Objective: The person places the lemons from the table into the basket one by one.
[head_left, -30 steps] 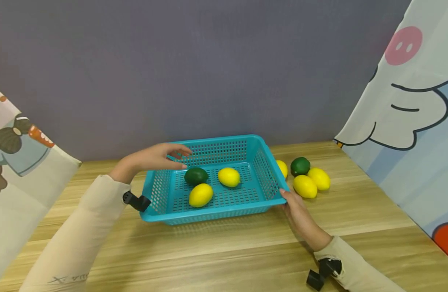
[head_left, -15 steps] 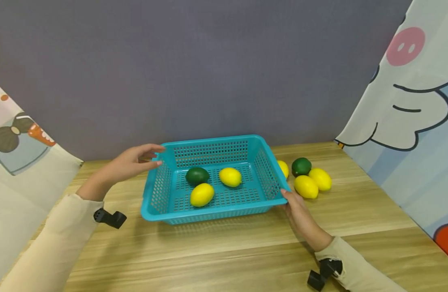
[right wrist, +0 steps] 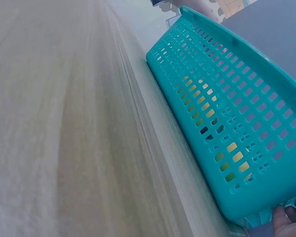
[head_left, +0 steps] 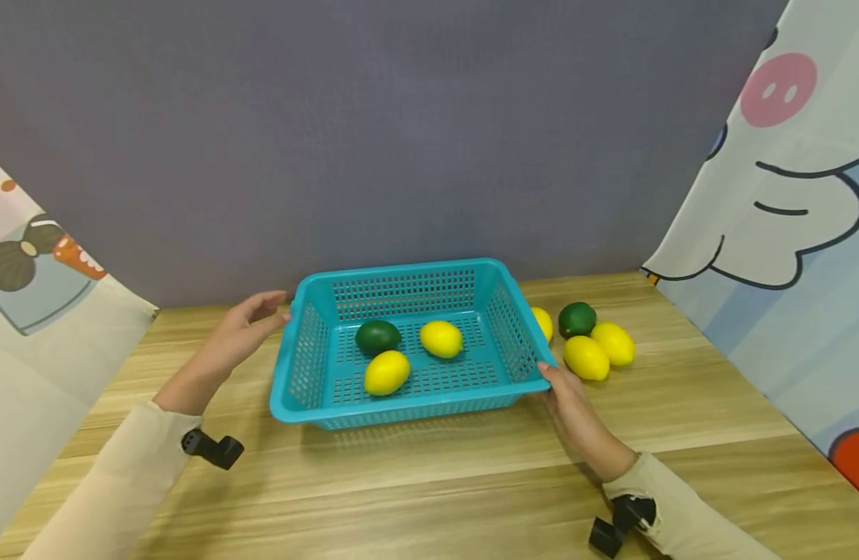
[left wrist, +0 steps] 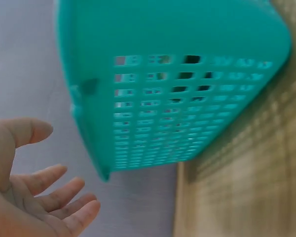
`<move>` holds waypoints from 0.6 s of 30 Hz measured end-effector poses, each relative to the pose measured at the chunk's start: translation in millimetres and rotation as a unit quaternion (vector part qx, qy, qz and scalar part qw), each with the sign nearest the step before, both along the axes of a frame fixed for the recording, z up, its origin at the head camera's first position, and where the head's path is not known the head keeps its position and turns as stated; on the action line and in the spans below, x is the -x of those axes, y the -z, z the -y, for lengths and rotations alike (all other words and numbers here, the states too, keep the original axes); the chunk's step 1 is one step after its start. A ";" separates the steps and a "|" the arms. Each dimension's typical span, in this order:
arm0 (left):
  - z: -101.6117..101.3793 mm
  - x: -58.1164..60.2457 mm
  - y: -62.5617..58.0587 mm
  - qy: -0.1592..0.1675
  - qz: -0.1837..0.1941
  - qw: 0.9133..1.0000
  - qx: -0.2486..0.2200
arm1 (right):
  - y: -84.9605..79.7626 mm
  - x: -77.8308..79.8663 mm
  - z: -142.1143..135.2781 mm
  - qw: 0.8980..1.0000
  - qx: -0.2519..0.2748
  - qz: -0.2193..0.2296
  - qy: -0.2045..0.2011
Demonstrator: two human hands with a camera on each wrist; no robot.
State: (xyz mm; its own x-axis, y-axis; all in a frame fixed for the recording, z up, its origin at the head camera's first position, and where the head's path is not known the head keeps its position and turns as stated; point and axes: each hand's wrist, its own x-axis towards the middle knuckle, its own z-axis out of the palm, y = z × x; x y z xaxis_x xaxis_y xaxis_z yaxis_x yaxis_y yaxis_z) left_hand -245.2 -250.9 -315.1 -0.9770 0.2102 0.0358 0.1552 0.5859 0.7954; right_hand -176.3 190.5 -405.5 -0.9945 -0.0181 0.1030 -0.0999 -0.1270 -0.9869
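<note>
A turquoise plastic basket (head_left: 415, 403) with slotted walls stands on the wooden table, holding two yellow lemons (head_left: 387, 373) and one dark green fruit (head_left: 378, 338). At its front right corner my right hand (head_left: 572, 408) grips the rim, thumb on top and fingers below. My left hand (head_left: 242, 333) is beside the basket's left end, fingers loosely bent and nothing in them. In the left wrist view, a gap shows between the left hand (left wrist: 44, 192) and the basket wall (left wrist: 153, 113). The right wrist view catches the right fingers (right wrist: 286, 219) at the basket's lower corner.
Right of the basket lie several more fruits: lemons (head_left: 586, 358) and a dark green one (head_left: 577, 320); one lemon (head_left: 542, 323) is partly hidden behind the basket wall. A grey partition (head_left: 429, 132) rises behind the table. Printed cloths (head_left: 786, 194) hang at both sides.
My left hand has moved left from above the basket to outside its left end, and a little lower. The right hand keeps its grip; basket and fruits stay put.
</note>
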 end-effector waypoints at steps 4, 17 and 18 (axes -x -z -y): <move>2.9 -1.3 12.0 -0.006 0.024 0.999 -0.030 | 0.7 0.3 -0.4 1.000 -0.001 -0.003 0.000; -3.3 -3.8 45.1 0.033 0.117 0.988 -0.098 | 1.7 0.2 -0.1 1.000 0.016 -0.015 0.003; -3.6 -3.6 46.2 0.036 0.122 0.986 -0.104 | 1.6 0.0 0.0 1.000 0.018 -0.015 0.005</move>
